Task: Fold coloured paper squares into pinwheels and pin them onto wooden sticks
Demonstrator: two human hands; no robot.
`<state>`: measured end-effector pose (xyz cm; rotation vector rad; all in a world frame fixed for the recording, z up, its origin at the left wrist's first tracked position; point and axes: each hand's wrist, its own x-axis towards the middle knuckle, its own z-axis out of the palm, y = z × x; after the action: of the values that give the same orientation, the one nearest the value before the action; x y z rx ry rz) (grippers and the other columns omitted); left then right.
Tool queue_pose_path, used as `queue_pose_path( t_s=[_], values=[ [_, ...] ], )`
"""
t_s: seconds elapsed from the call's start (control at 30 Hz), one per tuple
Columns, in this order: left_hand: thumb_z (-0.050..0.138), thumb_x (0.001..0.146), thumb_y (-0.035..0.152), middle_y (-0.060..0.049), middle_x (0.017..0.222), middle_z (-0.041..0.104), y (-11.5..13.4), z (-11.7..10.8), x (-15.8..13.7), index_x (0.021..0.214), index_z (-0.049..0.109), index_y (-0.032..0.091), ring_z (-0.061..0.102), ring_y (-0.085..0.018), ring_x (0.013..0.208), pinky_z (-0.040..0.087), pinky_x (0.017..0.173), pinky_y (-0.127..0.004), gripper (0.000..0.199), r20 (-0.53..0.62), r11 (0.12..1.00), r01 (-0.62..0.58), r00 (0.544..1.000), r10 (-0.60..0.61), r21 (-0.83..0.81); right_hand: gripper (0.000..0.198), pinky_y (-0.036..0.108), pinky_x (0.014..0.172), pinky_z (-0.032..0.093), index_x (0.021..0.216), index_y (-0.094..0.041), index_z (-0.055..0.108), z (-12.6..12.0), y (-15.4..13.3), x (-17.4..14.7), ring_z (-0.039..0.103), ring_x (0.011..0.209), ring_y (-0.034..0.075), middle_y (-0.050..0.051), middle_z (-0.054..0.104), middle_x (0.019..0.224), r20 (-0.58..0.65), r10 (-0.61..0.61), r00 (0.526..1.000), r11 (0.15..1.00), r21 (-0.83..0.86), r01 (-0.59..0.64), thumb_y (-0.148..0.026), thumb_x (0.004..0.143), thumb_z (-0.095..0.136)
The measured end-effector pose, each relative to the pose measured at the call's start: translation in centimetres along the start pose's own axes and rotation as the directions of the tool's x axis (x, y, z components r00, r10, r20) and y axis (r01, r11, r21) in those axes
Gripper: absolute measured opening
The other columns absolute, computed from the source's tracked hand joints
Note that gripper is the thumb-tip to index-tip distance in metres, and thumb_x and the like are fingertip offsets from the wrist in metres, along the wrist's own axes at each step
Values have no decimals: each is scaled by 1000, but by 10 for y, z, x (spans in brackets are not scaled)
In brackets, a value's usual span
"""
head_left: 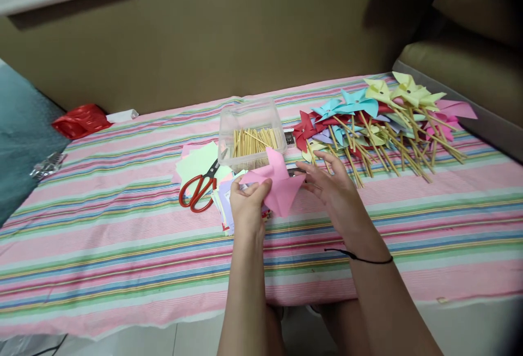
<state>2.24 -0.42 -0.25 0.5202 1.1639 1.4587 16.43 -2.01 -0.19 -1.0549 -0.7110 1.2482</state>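
My left hand [247, 201] is closed on a pink paper pinwheel [280, 184], its thumb pressed on the near left side of the folded paper. Close by on the right, my right hand [333, 187] has its fingers apart around the pinwheel's right blade; whether they touch it I cannot tell. A small dark object [295, 171] shows between the pinwheel and the right fingertips, too little of it to name. Under and left of my left hand lies a stack of coloured paper sheets [224, 203]. Scissors with red handles [200, 190] rest beside the stack.
A clear plastic box [249, 108] of short wooden sticks [255, 142] stands behind my hands. Many-coloured pinwheels on sticks [379, 122] are heaped at the right. Light green paper [196, 165], a red plastic bag [81, 121] and metal clips [48, 165] lie leftward on the striped cloth [122, 236].
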Motion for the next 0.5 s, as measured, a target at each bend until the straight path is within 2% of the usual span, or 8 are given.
queue_pose_path(
  t_s=[0.1,0.2,0.3,0.4,0.5],
  values=[
    [84,48,19,1,68,68,2,0,2,100,54,15,61,-12,55,47,57,-23,61,-42,994,-33,999,29,-103,25,36,89,53,107,-27,66,0,-3,-3,65,105,20,4,66,123,168,1,986,996,92,-17,-38,84,63],
    [84,48,18,-1,73,69,2,0,3,96,57,13,64,-12,61,50,61,-23,54,-77,980,-36,997,21,-198,18,37,95,50,100,-27,71,-3,-1,-5,63,108,20,2,68,119,284,10,959,998,57,-28,-28,82,66],
    [82,51,17,-2,77,70,1,-1,4,92,59,11,64,-11,64,50,62,-22,48,-103,969,-23,995,-3,-247,24,37,98,48,101,-29,72,-5,5,-5,64,107,19,0,71,112,343,21,939,1000,-25,-13,-22,79,69],
    [82,53,17,-3,76,70,1,-1,4,93,58,12,64,-11,62,50,61,-22,47,-83,970,-21,997,1,-242,23,33,92,51,96,-29,75,-1,9,-6,67,97,17,-1,73,102,398,43,916,995,-102,-3,-21,74,73],
    [82,53,17,-1,72,69,1,1,2,98,55,14,63,-11,58,48,57,-22,53,-43,977,-42,998,34,-208,15,29,85,53,85,-27,76,7,9,-7,67,88,15,-1,75,92,363,50,930,993,-118,-8,-23,71,76]
  ],
)
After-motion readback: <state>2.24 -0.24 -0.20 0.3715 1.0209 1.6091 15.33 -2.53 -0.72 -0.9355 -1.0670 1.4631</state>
